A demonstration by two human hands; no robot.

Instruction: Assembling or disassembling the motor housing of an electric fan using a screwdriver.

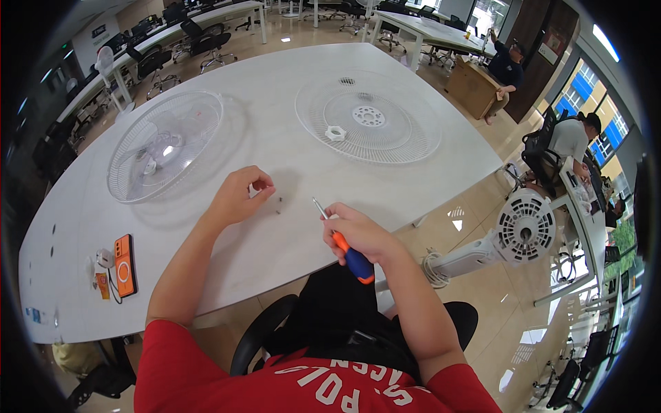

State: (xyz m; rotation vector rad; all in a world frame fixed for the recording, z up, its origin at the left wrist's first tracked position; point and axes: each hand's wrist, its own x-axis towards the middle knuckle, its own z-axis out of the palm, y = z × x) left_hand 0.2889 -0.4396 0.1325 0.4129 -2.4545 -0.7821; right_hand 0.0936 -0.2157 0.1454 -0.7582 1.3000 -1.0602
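Note:
My right hand (pixel 357 233) grips a screwdriver (pixel 359 266) with a blue and orange handle, its metal shaft pointing up and left over the table. Over the tabletop to the left, my left hand (pixel 242 195) is curled, thumb and fingers close together; anything between them is too small to make out. Just right of its fingertips lie small screws (pixel 279 200). A white round fan grille (pixel 372 131) rests flat beyond my hands, with a white ring nut (pixel 335 133) on it. At the left is another fan grille (pixel 165 146) with a clear fan blade showing through it.
A white fan motor (pixel 526 227) on its pole stands off the table's right edge, a cable coiled around it. On the white table (pixel 213 275) lie an orange phone (pixel 125 266) and a charger (pixel 105 259). People, a cardboard box (pixel 472 88) and office chairs are farther off.

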